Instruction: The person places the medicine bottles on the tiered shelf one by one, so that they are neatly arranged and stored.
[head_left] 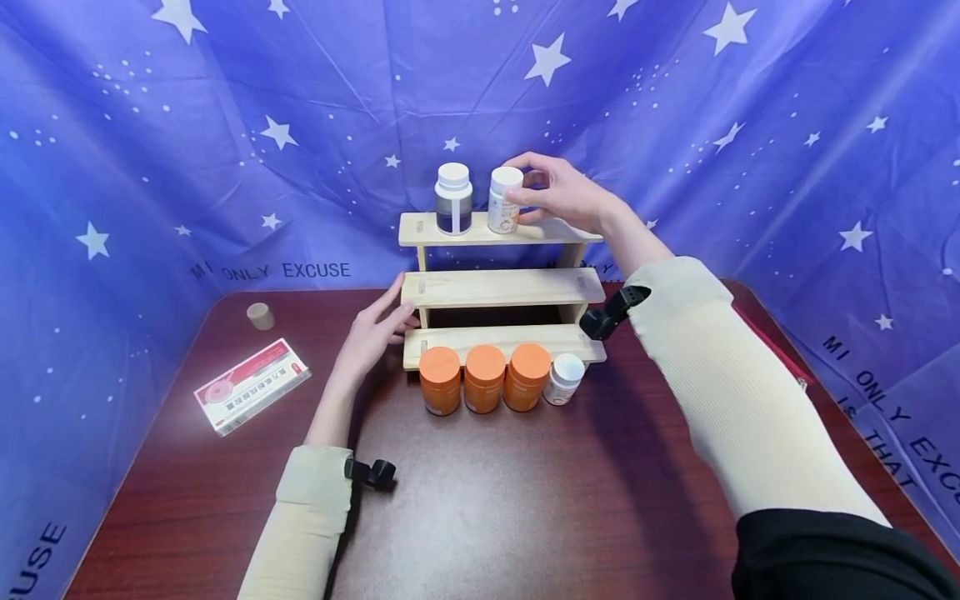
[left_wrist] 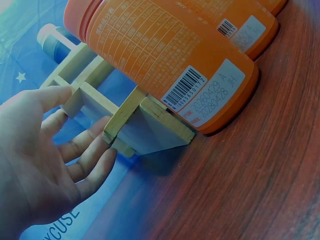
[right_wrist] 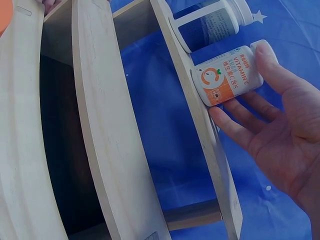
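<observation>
On the top tier of a three-step wooden shelf, my right hand holds a white vitamin C bottle. In the right wrist view, the thumb lies against the cap of that bottle and the fingers are behind it. Just left of it stands a dark-blue-labelled bottle with a white cap. My left hand touches the left end of the shelf with relaxed fingers, its fingertips against the tier ends in the left wrist view.
Three orange jars and another small white bottle line up before the bottom tier. A red-and-white medicine box and a small beige cylinder lie on the table at left. A starry blue cloth hangs behind.
</observation>
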